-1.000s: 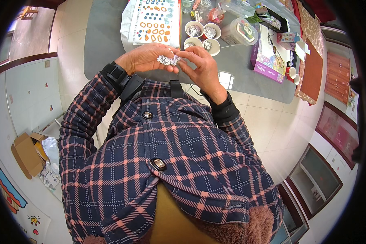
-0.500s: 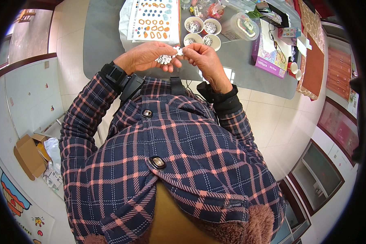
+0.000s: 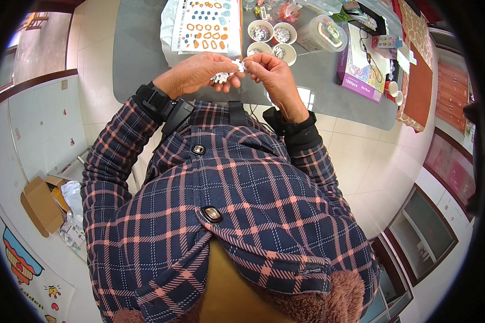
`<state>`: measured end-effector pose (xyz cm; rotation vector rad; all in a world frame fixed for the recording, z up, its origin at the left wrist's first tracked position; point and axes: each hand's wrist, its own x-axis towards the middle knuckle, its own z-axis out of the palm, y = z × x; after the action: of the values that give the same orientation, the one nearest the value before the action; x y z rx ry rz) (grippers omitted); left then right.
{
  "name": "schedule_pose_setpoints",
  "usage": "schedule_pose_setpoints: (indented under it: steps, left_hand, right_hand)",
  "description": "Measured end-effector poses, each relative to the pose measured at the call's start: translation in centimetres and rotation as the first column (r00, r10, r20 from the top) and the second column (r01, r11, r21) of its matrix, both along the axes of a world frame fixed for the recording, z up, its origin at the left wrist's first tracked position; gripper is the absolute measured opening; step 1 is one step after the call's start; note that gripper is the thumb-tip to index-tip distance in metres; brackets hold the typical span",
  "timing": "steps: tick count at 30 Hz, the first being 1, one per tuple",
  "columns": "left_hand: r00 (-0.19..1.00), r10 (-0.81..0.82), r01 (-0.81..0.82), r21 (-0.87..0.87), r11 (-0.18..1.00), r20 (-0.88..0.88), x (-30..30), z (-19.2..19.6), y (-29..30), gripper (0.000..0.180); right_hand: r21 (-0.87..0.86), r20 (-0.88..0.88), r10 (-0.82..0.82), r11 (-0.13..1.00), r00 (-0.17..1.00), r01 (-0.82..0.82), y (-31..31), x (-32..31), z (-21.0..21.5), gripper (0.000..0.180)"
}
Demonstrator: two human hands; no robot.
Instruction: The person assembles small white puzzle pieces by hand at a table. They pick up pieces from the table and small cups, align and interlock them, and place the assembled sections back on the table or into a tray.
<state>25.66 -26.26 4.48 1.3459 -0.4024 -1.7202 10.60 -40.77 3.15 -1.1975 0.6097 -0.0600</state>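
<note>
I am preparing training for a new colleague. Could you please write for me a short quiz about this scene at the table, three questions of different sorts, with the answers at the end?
1. Which hand holds the pile of white pieces?
2. How many cups stand grouped beside the clear tub?
3. True or false: the purple box lies to the right of the printed sheet.

Key:
1. The left hand.
2. Four.
3. True.
</note>
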Motion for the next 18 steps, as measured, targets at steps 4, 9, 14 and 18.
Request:
schedule_pose_setpoints:
  steps: [4, 9, 14, 18]
  left_hand:
    - [0.998, -0.041, 0.041, 0.001, 0.999, 0.047, -0.2, 0.2, -0.2, 0.027]
    - [0.996, -0.049, 0.05, -0.012, 0.999, 0.075, -0.5, 0.3, -0.1, 0.026]
    - [0.991, -0.064, 0.058, 0.051, 0.997, 0.118, -0.3, 0.2, -0.1, 0.025]
    - [0.994, -0.048, 0.039, 0.086, 0.996, 0.1, 0.0, -0.1, 0.7, 0.026]
  right_hand:
    - [-0.062, -0.011, 0.009, 0.998, 1.0, -0.009, 0.2, 0.1, 0.0, 0.015]
    - [0.001, -0.053, -0.035, 0.999, 0.998, 0.035, 0.3, 0.0, 0.1, 0.014]
    - [0.014, -0.057, -0.094, 0.995, 0.994, 0.095, 0.2, 0.0, -0.1, 0.012]
    - [0.003, -0.061, -0.172, 0.985, 0.983, 0.173, -1.3, -1.2, -1.1, 0.012]
